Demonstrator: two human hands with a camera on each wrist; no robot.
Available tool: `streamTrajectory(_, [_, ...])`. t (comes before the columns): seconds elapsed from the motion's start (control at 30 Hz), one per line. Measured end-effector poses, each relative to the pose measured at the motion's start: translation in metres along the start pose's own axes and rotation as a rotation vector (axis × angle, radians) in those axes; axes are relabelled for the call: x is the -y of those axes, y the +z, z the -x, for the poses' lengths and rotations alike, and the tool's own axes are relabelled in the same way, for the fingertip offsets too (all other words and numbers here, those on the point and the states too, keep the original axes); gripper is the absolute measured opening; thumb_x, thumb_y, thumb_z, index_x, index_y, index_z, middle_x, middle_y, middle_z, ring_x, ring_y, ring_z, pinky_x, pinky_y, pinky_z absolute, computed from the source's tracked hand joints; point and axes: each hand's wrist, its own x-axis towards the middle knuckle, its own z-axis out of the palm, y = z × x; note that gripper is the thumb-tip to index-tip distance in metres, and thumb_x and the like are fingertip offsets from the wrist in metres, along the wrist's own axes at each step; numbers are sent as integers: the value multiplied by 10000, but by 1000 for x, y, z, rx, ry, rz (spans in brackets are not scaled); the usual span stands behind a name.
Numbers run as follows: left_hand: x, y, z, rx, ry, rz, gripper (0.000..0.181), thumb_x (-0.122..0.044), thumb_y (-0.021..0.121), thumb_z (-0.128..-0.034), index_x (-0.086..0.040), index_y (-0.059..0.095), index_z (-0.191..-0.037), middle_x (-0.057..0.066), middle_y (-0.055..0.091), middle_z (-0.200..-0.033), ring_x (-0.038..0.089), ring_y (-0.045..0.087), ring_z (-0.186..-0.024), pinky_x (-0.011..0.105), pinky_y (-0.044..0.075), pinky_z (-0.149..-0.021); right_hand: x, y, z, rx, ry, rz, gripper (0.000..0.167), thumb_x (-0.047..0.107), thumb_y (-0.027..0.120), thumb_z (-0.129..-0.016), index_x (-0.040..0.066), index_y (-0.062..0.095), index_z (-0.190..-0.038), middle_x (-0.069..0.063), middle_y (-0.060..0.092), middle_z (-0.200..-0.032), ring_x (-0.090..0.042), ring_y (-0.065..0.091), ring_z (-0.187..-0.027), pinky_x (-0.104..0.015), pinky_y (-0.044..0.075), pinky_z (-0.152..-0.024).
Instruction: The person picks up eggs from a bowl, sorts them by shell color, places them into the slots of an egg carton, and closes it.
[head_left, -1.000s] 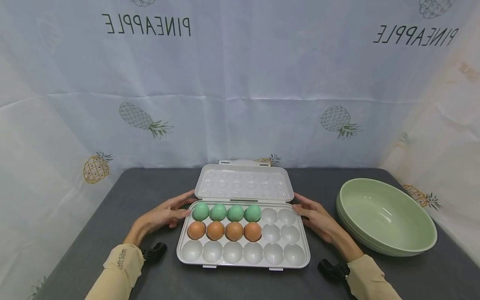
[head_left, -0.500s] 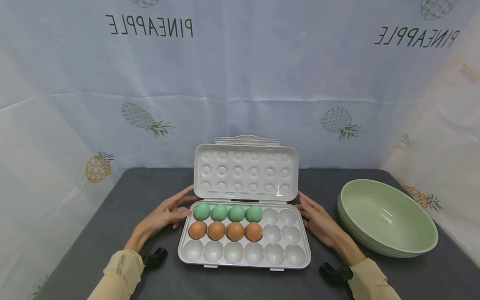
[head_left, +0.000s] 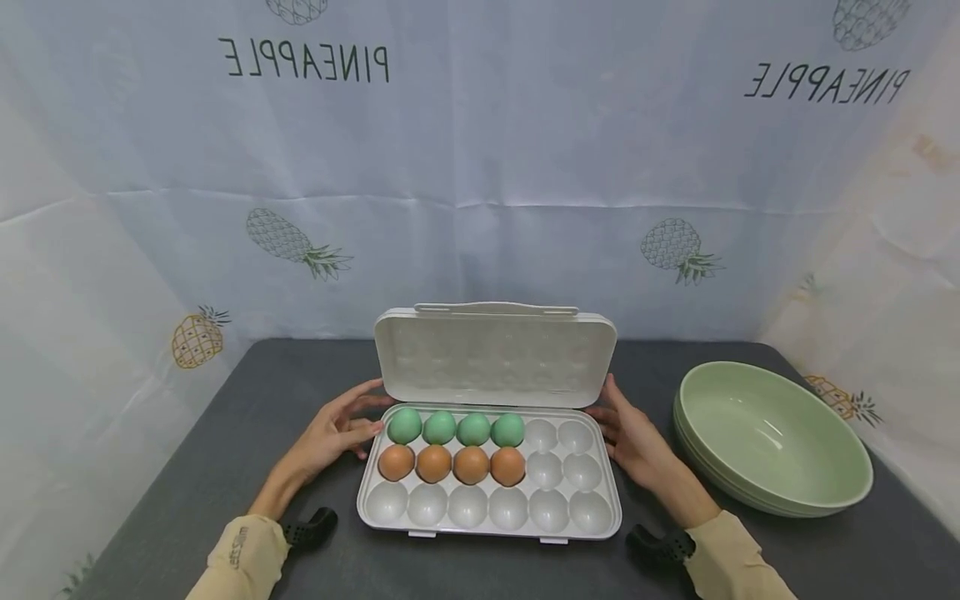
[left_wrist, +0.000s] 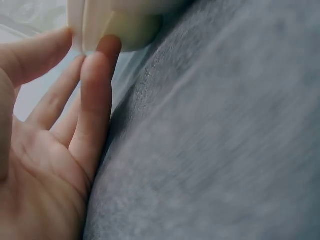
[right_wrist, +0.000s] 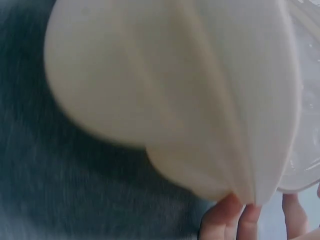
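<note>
A white plastic egg box [head_left: 467, 504] lies on the dark table, its raised lid [head_left: 495, 358] standing behind the cups. Several green eggs [head_left: 439, 426] fill part of the back row; several orange-brown eggs [head_left: 471, 464] sit in the middle row. My left hand [head_left: 330, 433] touches the box's back left corner, its thumb by the rim. In the left wrist view, those mostly straight fingertips meet the pale box edge [left_wrist: 95, 22]. My right hand [head_left: 633, 433] is at the back right corner, index finger against the lid's side. The right wrist view shows only some fingertips, below the box's pale side [right_wrist: 150, 75].
Stacked light green bowls [head_left: 772, 437] stand on the right of the dark table [head_left: 450, 575], close to my right forearm. A pineapple-print cloth [head_left: 487, 150] hangs behind the table. A black strap [head_left: 307, 529] is on my left wrist.
The lid has swung up from leaning far back and now tips toward me over its hinge. My right hand's fingers have shifted up along the lid's side. The eggs have not moved.
</note>
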Motion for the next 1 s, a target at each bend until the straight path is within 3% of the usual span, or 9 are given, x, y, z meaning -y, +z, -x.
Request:
streamTrajectory(0.2, [-1,6,6,-47,50,-36,603,-40,637,-996,-1,370,-1535,368,496,-1433,26,726,-888,328,598,-599,-4,3,5,-19,7,-84,840,683,408,-1012,161,184,-1631,-216,270,-1625,-336,343,-1479,-271,463,-955])
streamTrajectory(0.27, [-3,6,10,-47,55,-36,551,-45,608,-1015,-19,396,-1522,240,557,-1436,16,719,-952,332,611,-635,-6,1,8,8,2,-100,772,632,401,-1042,171,192,-1625,-206,209,-1670,-342,275,-1532,-287,435,-1006])
streamTrajectory(0.37, [-10,4,18,1,19,35,453,-115,486,-1085,-59,405,-1527,-49,581,-1425,42,718,-1020,346,631,-720,-11,-4,13,30,-2,-129,602,522,384,-1087,197,279,-1582,-113,342,-1610,-261,343,-1490,-282,424,-1039])
streamTrajectory(0.43, [-19,2,23,50,-38,98,445,-209,371,-1128,-64,363,-1548,-131,530,-1415,65,715,-1044,353,632,-781,-14,-8,17,58,-8,-130,561,458,343,-1110,204,253,-1603,34,460,-1489,-134,433,-1397,-252,431,-1031])
streamTrajectory(0.53, [-35,1,29,144,-140,160,558,-368,216,-1143,-51,206,-1602,81,399,-1567,119,714,-1088,387,621,-850,-17,-12,22,78,-21,-148,589,389,347,-1122,178,179,-1645,197,530,-1296,35,535,-1197,-200,469,-987])
streamTrajectory(0.63, [-48,2,33,224,-210,140,620,-419,174,-1134,-44,54,-1614,315,138,-1636,225,671,-1192,458,600,-894,-18,-13,28,114,-26,-139,666,389,380,-1117,160,72,-1662,136,465,-1473,121,553,-1120,-161,482,-967])
streamTrajectory(0.77, [-59,5,40,281,-245,103,610,-386,201,-1136,-87,-25,-1618,336,62,-1645,402,566,-1313,550,571,-929,-16,-12,38,138,-25,-104,698,425,402,-1108,172,63,-1663,2,146,-1713,154,512,-1138,-148,474,-985])
streamTrajectory(0.87, [-64,7,46,286,-258,117,606,-346,253,-1138,-123,-35,-1623,326,32,-1654,438,532,-1342,560,565,-945,-15,-14,48,167,-47,-30,680,415,412,-1108,211,76,-1663,-66,86,-1733,58,485,-1276,-217,471,-1029])
streamTrajectory(1.0, [-64,11,54,280,-220,83,640,-221,425,-1111,-131,58,-1627,339,61,-1645,285,616,-1271,409,586,-934,-17,-17,62,228,-72,139,691,323,517,-1082,247,143,-1658,-201,123,-1684,-202,413,-1420,-310,495,-1038])
